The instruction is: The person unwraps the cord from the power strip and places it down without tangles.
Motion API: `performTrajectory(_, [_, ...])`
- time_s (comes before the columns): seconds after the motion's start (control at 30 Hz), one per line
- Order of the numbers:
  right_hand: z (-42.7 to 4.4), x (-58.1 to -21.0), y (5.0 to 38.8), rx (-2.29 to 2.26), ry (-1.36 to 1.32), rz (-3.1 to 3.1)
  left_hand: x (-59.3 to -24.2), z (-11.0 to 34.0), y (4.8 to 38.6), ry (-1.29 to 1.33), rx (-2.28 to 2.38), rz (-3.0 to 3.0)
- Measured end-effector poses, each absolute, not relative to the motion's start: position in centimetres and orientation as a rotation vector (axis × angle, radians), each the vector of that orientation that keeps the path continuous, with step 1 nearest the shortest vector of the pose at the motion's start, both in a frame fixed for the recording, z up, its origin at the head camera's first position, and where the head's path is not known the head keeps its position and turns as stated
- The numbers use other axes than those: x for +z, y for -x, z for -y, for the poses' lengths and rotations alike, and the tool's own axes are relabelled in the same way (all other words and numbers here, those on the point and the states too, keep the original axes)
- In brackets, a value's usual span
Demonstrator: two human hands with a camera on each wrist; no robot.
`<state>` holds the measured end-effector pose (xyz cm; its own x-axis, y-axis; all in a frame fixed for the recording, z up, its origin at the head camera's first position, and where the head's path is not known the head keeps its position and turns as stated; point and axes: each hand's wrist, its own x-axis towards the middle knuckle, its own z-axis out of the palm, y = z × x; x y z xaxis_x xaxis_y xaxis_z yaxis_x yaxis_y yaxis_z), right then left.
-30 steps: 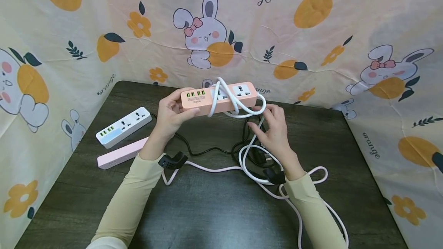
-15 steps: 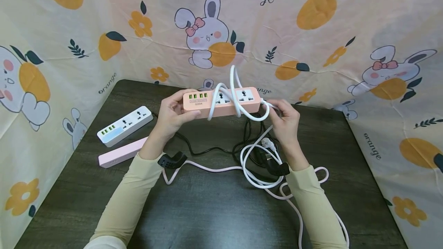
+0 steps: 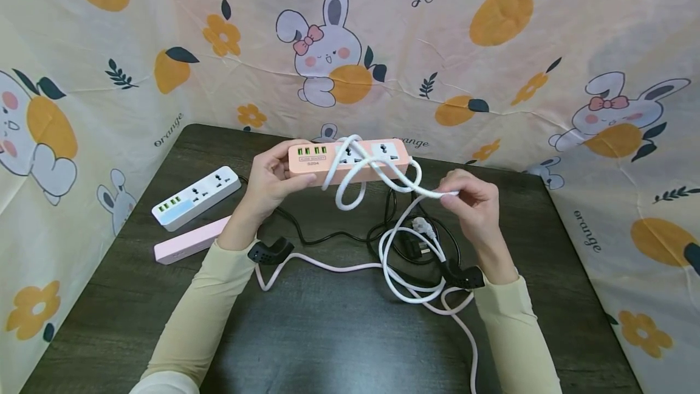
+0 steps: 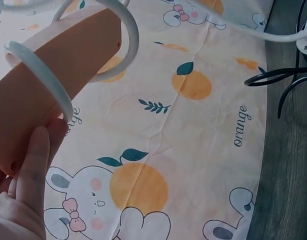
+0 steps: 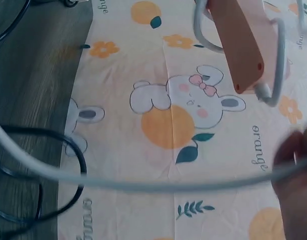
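An orange-pink power strip is held up above the table, gripped at its left end by my left hand. Its white cord loops around the strip's body and leaves from the right end. My right hand pinches that cord between thumb and fingers, right of the strip. From there the cord drops to a white coil on the table, beside a white plug. In the left wrist view the underside of the power strip shows with fingers beneath it. The right wrist view has the cord running to blurred fingertips.
On the left of the dark table lie a white power strip and a lilac power strip. Black cords and a pale pink cord cross the middle and tangle with the white coil. A printed cloth hangs behind.
My right hand has moved right, from loose fingers near the strip's end to pinching the white cord and drawing it outward. The loops around the strip have shifted. My left hand stays nearly still.
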<state>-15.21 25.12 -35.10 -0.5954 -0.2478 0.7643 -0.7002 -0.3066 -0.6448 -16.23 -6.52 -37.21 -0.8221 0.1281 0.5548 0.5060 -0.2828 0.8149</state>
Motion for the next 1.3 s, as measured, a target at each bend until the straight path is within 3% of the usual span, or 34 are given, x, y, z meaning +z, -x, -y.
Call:
performTrajectory(0.1, [-25.7, -35.4, 15.1, 1.878, -1.471, 1.770, -37.2, 6.4, 16.2, 0.774, -2.187, 1.701])
performTrajectory(0.2, [-26.2, -35.9, 15.1, 1.660, -1.526, 2.070, -37.3, 6.4, 16.1, 0.746, -2.178, 1.693])
performTrajectory(0.37, [-26.2, -36.8, 15.2, 1.208, -1.056, 2.570, -37.2, 6.4, 16.0, 0.718, -2.193, 1.687])
performTrajectory(0.57, [-25.6, -36.8, 16.6, 1.001, -0.412, 2.535, -37.3, 6.7, 16.0, 0.755, -2.222, 1.688])
performTrajectory(0.7, [-25.8, -36.3, 17.5, 1.133, -0.095, 2.346, -37.5, 7.0, 16.1, 0.790, -2.268, 1.642])
performTrajectory(0.83, [-26.5, -35.4, 17.9, 1.524, 0.019, 1.993, -37.7, 7.4, 16.3, 0.854, -2.286, 1.597])
performTrajectory(1.03, [-27.7, -33.7, 17.3, 2.086, -0.237, 1.366, -37.9, 7.6, 16.5, 0.897, -2.240, 1.628])
performTrajectory(1.3, [-29.3, -33.7, 15.5, 2.397, -1.087, 1.112, -37.9, 7.6, 16.5, 0.859, -2.175, 1.680])
